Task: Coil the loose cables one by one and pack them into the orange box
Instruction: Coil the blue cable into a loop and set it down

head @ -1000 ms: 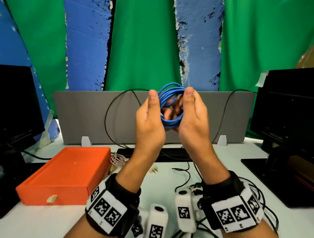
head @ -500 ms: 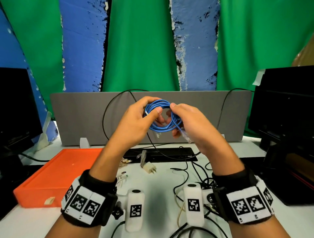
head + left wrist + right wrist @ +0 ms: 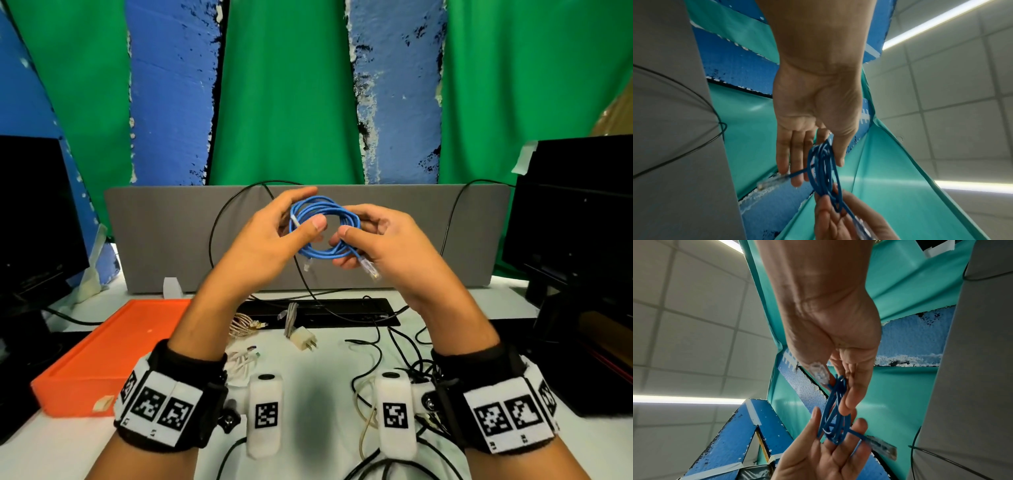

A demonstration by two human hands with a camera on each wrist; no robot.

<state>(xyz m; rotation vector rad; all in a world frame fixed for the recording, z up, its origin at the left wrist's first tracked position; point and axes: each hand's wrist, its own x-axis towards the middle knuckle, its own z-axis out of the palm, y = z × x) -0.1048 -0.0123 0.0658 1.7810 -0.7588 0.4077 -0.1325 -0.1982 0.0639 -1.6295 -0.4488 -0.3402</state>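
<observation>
Both hands were raised above the counter (image 3: 318, 404), left hand (image 3: 263, 240) and right hand (image 3: 387, 246) each pinching a side of the coiled blue cable (image 3: 322, 228). Left of the cable and lower, the orange box (image 3: 102, 356) lay on the counter; black wires (image 3: 373, 346) sprawled below the cable.

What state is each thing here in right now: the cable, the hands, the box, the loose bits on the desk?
Blue cable: coiled, held in the air.
Left hand: pinching the coil.
Right hand: pinching the coil's other side.
Orange box: on the desk; open or lidded, cannot tell.
White plug: lying loose.
Monitors: screens dark.
</observation>
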